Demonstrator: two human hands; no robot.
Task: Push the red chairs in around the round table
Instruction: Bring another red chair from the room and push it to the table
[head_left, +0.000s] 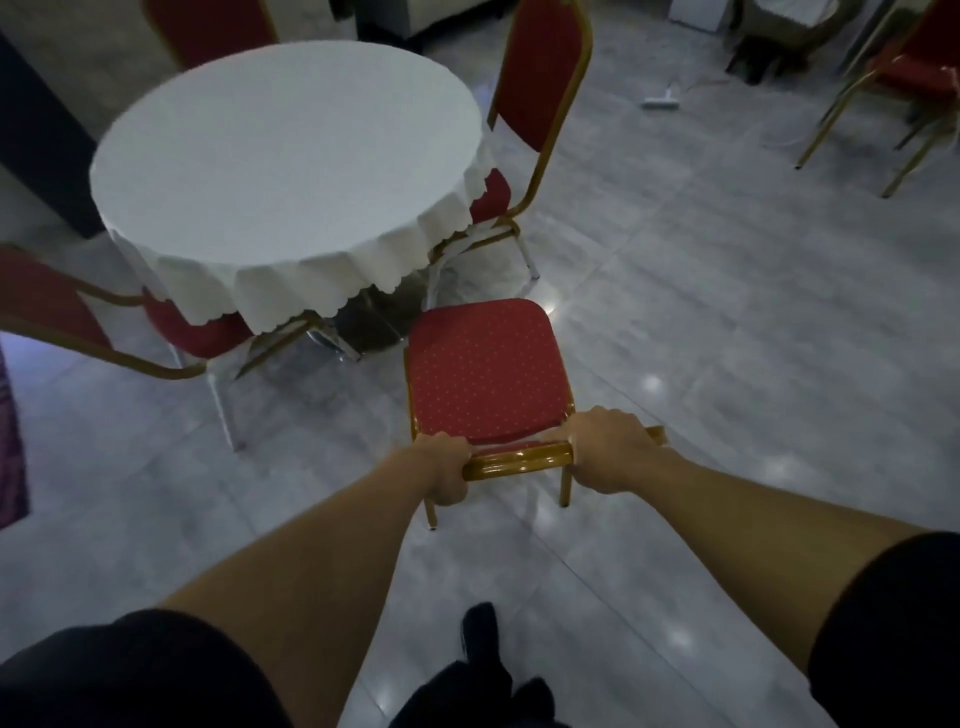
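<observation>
A red padded chair (485, 369) with a gold frame stands in front of me, its seat just short of the round table (285, 156) and its white cloth. My left hand (441, 467) grips the left end of the chair's top rail. My right hand (608, 449) grips the right end of the same rail. Two other red chairs sit tucked partly under the cloth, one chair (530, 104) on the right and one chair (78, 312) on the left. A fourth chair back (213, 31) shows behind the table.
Grey glossy tiled floor (727, 338) spreads to the right. Another red chair (904, 78) stands apart at the far right. A white power strip (661, 100) lies on the floor at the back. My dark shoe (480, 639) is below the chair.
</observation>
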